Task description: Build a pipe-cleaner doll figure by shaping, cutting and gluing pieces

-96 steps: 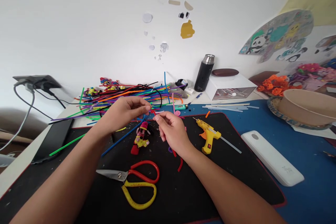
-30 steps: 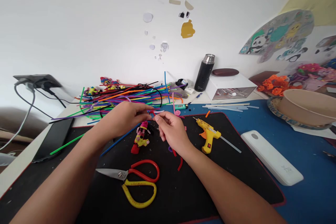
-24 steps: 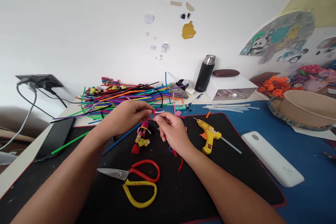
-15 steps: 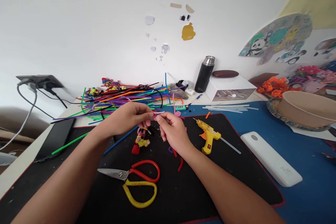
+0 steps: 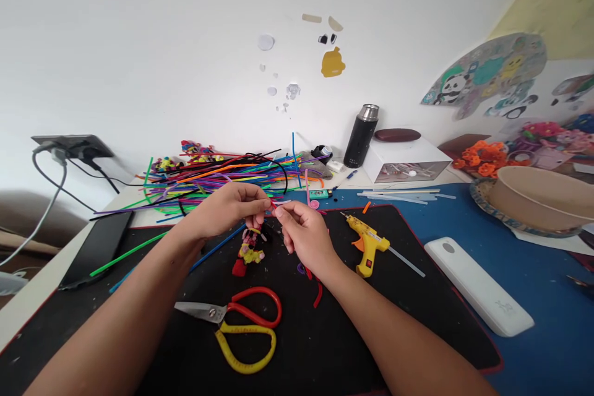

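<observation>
My left hand and my right hand meet above the black mat, fingertips almost touching. Between them they pinch a short red pipe cleaner, mostly covered by the fingers. Just below my left fingers is a small fuzzy figure in yellow, pink, black and red; its top is partly hidden, and I cannot tell whether it touches the hand. Red pipe cleaner pieces lie on the mat beside my right wrist. Nearer to me, scissors with one red and one yellow handle rest with blades pointing left.
A yellow glue gun lies right of my hands, near a long white case. Behind them spreads a heap of colourful pipe cleaners. A black flask and a white box stand by the wall. A phone lies left.
The view has tilted up slightly, so most things sit a little lower. Both hands keep their pinch on the red pipe cleaner, with only slight finger movement.
</observation>
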